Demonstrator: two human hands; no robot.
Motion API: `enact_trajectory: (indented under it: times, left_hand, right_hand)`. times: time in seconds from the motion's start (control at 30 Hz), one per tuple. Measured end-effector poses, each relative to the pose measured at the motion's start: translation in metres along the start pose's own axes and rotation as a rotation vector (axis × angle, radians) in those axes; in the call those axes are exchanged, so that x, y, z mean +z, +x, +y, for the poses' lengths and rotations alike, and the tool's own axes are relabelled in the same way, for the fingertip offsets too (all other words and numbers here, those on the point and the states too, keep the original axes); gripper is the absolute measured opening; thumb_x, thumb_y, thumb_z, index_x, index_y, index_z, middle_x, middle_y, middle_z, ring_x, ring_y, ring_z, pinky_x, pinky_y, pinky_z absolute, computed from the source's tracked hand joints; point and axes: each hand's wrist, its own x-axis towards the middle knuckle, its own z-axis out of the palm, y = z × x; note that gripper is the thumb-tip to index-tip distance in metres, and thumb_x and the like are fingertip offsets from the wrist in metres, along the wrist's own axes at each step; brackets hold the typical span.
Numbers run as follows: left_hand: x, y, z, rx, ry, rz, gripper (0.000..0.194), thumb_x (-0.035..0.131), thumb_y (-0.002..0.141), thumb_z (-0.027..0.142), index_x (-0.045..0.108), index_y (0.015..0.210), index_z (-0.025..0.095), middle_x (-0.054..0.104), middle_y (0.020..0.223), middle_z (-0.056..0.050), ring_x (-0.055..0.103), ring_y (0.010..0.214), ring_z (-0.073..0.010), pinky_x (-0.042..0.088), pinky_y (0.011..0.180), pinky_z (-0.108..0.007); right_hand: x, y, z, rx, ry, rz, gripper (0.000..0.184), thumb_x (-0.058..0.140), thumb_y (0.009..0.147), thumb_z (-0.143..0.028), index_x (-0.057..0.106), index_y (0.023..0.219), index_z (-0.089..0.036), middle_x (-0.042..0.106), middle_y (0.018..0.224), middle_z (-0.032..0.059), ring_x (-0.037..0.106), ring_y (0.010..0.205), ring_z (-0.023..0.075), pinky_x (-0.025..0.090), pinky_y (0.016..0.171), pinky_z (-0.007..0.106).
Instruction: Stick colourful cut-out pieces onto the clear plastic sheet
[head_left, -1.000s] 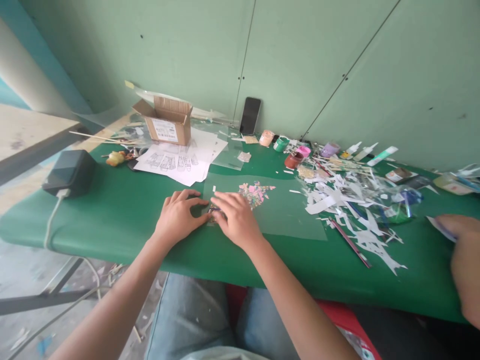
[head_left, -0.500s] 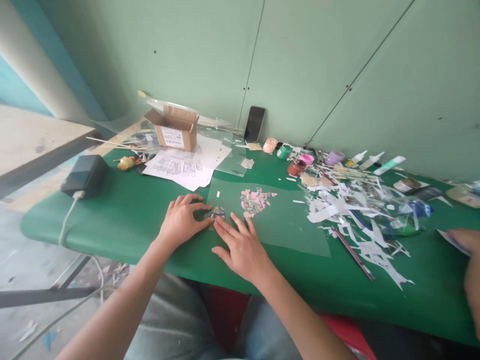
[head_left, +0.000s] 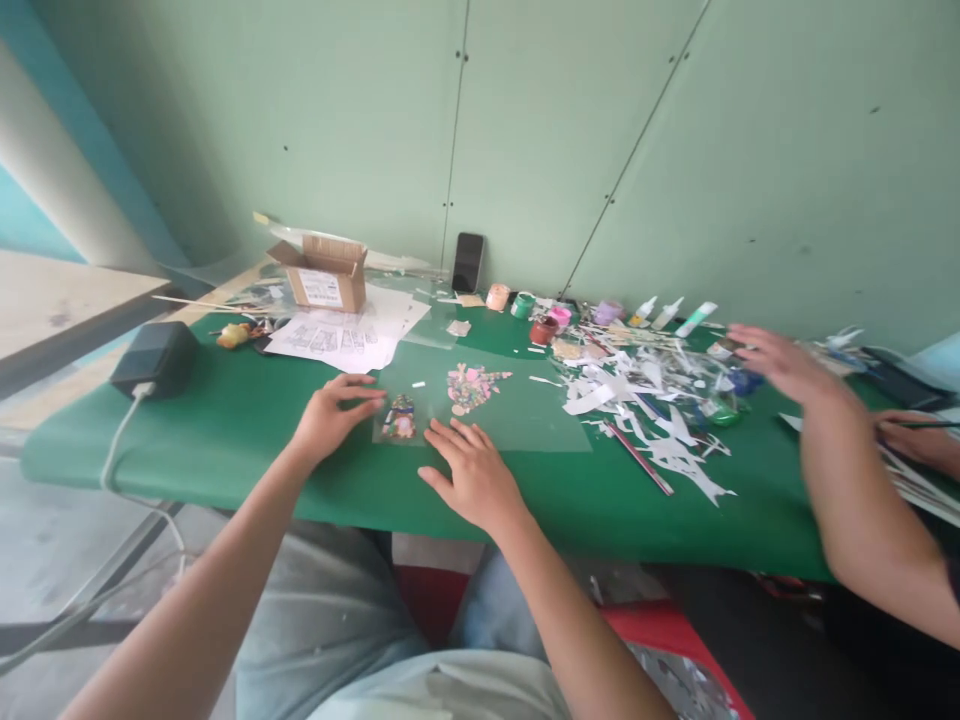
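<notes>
A small colourful sticker piece (head_left: 398,418) in clear film lies on the green table (head_left: 247,440). My left hand (head_left: 327,412) rests just left of it, fingers curled, fingertips at the film's edge. My right hand (head_left: 469,472) lies flat and open on the table just right of it, fingers spread. Beyond it, a clear plastic sheet (head_left: 517,405) carries a cluster of pink and coloured bits (head_left: 469,386).
A cardboard box (head_left: 321,273), printed papers (head_left: 337,335), a phone (head_left: 467,262) leaning on the wall, small paint pots (head_left: 544,328), glue tubes (head_left: 694,320) and a heap of paper scraps (head_left: 645,395) fill the table. A black adapter (head_left: 152,357) sits left. Another person's arm (head_left: 832,450) reaches in from the right.
My right hand has come off the sticker piece and drawn back toward the table's near edge, lying flat. The other person's arm has reached over the scrap heap. The camera view shifted.
</notes>
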Motion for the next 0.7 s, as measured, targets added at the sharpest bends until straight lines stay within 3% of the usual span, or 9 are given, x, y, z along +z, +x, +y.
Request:
enact_trajectory:
  times: [0.07, 0.13, 0.3, 0.4, 0.5, 0.57, 0.7]
  left_hand:
    - [-0.0026, 0.002, -0.0009, -0.078, -0.156, 0.08, 0.036, 0.062, 0.072, 0.052, 0.074, 0.091, 0.024, 0.073, 0.109, -0.005, 0.064, 0.109, -0.0254, 0.046, 0.102, -0.037]
    - [-0.0029, 0.0038, -0.0012, -0.136, -0.136, 0.11, 0.034, 0.059, 0.073, 0.047, 0.072, 0.092, 0.022, 0.075, 0.102, -0.005, 0.066, 0.102, -0.0259, 0.049, 0.096, -0.037]
    - [0.0027, 0.0049, -0.0023, -0.087, 0.349, 0.107, 0.037, 0.047, 0.075, 0.025, 0.066, 0.106, 0.02, 0.073, 0.109, -0.01, 0.064, 0.105, -0.0294, 0.049, 0.095, -0.042]
    - [0.0044, 0.0051, -0.0018, -0.113, 0.473, 0.173, 0.036, 0.047, 0.078, 0.028, 0.061, 0.11, 0.019, 0.071, 0.109, -0.012, 0.063, 0.106, -0.0311, 0.05, 0.093, -0.044]
    - [0.0046, 0.0062, 0.0013, -0.095, 0.564, 0.079, 0.031, 0.047, 0.08, 0.035, 0.063, 0.103, 0.021, 0.071, 0.108, -0.012, 0.062, 0.109, -0.0353, 0.049, 0.092, -0.049]
    - [0.0042, 0.0066, 0.0038, -0.072, 0.537, 0.034, 0.033, 0.044, 0.082, 0.038, 0.063, 0.104, 0.022, 0.071, 0.107, -0.011, 0.062, 0.109, -0.0355, 0.048, 0.093, -0.05]
    - [0.0026, 0.005, 0.0073, -0.152, 0.301, 0.087, 0.039, 0.043, 0.082, 0.042, 0.058, 0.113, 0.024, 0.074, 0.102, -0.006, 0.067, 0.101, -0.0276, 0.051, 0.087, -0.039]
  right_hand:
    - [-0.0026, 0.0002, -0.0005, -0.018, 0.023, 0.001, 0.046, 0.049, 0.097, -0.045, 0.056, 0.138, -0.025, 0.052, 0.146, 0.0024, 0.043, 0.138, 0.0258, 0.032, 0.116, 0.049]
    - [-0.0048, 0.0003, -0.0007, -0.013, 0.057, 0.0, 0.045, 0.051, 0.096, -0.045, 0.057, 0.136, -0.026, 0.054, 0.144, 0.0014, 0.044, 0.137, 0.0251, 0.032, 0.116, 0.048]
    - [-0.0062, -0.0001, 0.001, 0.024, 0.142, 0.112, 0.042, 0.056, 0.093, -0.035, 0.058, 0.134, -0.025, 0.057, 0.141, 0.0011, 0.051, 0.131, 0.0214, 0.036, 0.114, 0.041]
    - [-0.0048, -0.0014, 0.0034, -0.001, 0.153, 0.217, 0.039, 0.051, 0.094, -0.026, 0.06, 0.131, -0.025, 0.06, 0.139, 0.0007, 0.052, 0.128, 0.0187, 0.037, 0.112, 0.038]
    - [-0.0023, -0.002, 0.0049, -0.032, 0.132, 0.259, 0.037, 0.051, 0.094, -0.027, 0.062, 0.129, -0.025, 0.061, 0.137, 0.0007, 0.051, 0.13, 0.0195, 0.036, 0.112, 0.04]
    - [-0.0009, -0.0022, 0.0053, -0.042, 0.111, 0.262, 0.037, 0.051, 0.093, -0.03, 0.062, 0.128, -0.026, 0.061, 0.137, 0.0003, 0.05, 0.13, 0.0206, 0.035, 0.113, 0.041]
    - [-0.002, -0.0031, 0.0052, -0.033, 0.099, 0.284, 0.038, 0.049, 0.094, -0.03, 0.062, 0.129, -0.025, 0.058, 0.141, 0.0016, 0.049, 0.131, 0.0203, 0.034, 0.114, 0.041]
